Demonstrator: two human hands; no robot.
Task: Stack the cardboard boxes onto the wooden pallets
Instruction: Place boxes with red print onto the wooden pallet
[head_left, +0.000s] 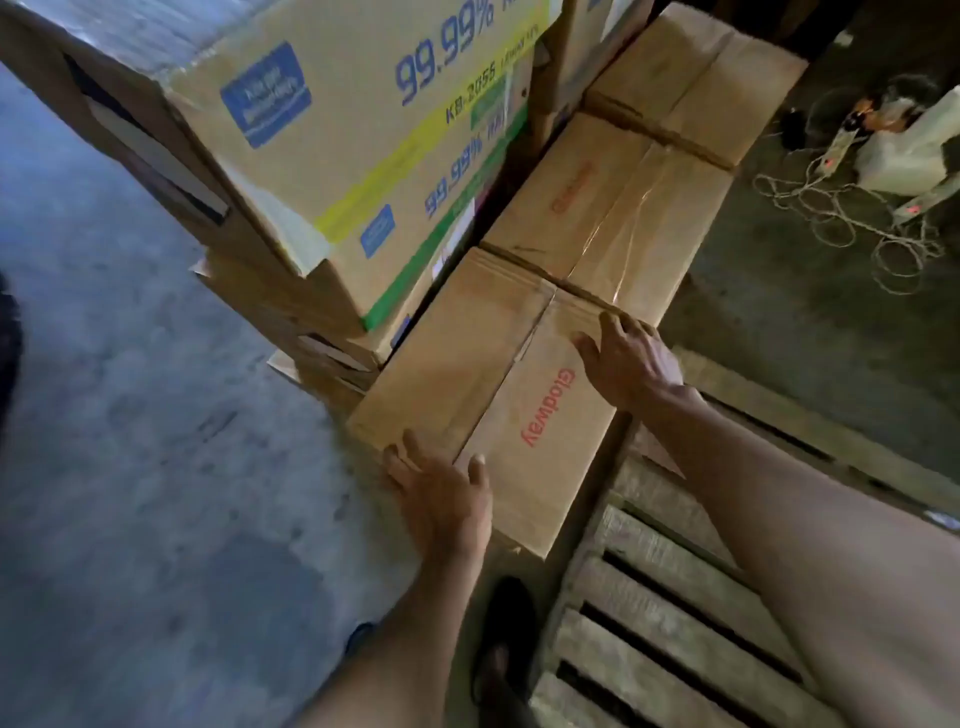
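Left hand (441, 499), right hand (628, 364) press box (467, 364)

**Views:** one, head-worn, wide-angle.
**Position:** above and just behind the near cardboard box (483, 395).
**Direction:** forward and steeply down. The frame is tilted, so the row of boxes runs diagonally toward the upper right.
**Range:** close. The left forearm (395, 623) and right forearm (805, 519) enter from the bottom edge and fill much of the lower frame.
**Coverage:** wooden pallet (675, 623) lower right, concrete floor (130, 415) left, taller printed stack (337, 130) upper left, cables (831, 208) far right.
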